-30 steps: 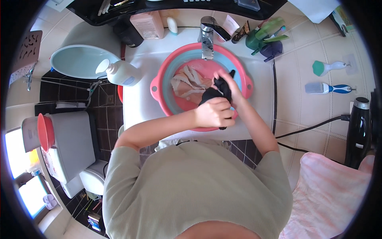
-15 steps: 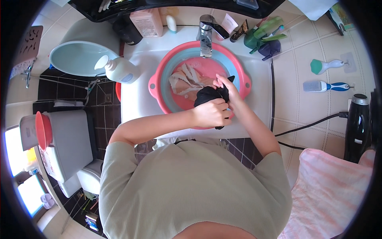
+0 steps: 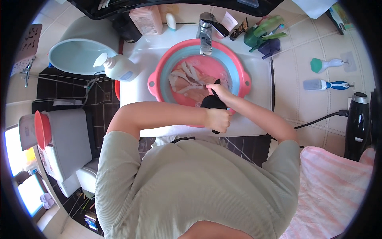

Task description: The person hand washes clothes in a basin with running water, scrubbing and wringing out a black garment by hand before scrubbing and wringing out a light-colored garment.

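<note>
Bunched black cloth (image 3: 213,102) hangs over the near right rim of a pink and blue plastic basin (image 3: 156,65). My left hand (image 3: 218,120) is closed in a fist around its near end. Farther forward, my right hand (image 3: 221,93) pinches the cloth's far part, from which a dark tip sticks out. In the basin's water lies a wet beige cloth (image 3: 185,79) with pale edges, a few bubbles around it. What kind of garment the black cloth is cannot be made out. The basin stands in a white sink (image 3: 137,95) under a chrome faucet (image 3: 205,34).
A white pump bottle (image 3: 119,67) stands left of the basin, before a pale blue bucket (image 3: 79,51). Behind the faucet are a pink bottle (image 3: 146,22) and a green cup (image 3: 251,38). Brushes (image 3: 326,85) hang at right, above a black hair dryer (image 3: 357,127).
Both hands have shifted with the black cloth; the left fist is nearer my body, slightly right. My right hand has moved left and lower, and my elbows are spread wider.
</note>
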A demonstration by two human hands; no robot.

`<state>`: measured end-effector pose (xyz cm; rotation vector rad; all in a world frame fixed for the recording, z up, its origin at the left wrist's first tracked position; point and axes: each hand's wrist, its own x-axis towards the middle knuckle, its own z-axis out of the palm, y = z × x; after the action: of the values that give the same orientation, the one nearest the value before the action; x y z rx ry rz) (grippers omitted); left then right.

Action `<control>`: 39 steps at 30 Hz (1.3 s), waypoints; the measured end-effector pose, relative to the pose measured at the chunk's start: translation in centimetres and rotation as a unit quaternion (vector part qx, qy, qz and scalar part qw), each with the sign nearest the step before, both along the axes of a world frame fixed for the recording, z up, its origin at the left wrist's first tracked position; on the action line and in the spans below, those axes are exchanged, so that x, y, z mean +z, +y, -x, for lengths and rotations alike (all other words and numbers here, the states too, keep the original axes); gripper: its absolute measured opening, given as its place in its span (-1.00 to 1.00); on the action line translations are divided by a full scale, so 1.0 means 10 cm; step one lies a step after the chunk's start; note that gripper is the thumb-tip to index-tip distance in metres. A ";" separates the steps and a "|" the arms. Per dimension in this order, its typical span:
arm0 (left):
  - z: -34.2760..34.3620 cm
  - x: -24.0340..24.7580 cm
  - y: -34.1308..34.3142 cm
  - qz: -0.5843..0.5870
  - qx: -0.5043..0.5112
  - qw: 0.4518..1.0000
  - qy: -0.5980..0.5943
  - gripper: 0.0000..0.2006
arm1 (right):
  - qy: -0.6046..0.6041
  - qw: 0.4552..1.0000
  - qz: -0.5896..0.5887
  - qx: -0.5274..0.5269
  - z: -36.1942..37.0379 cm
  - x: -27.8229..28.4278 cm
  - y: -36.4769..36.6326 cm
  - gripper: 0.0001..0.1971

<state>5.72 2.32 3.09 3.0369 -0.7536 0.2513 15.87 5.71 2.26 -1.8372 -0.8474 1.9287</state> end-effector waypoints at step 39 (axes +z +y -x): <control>1.16 0.59 0.06 0.900 0.239 0.023 -0.364 -0.48 | 0.062 0.757 -0.651 0.000 0.40 0.54 -0.61 -0.75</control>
<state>-5.86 2.97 8.94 0.1080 0.6451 1.2394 11.88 -0.41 7.67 -0.7873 -1.5440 0.8453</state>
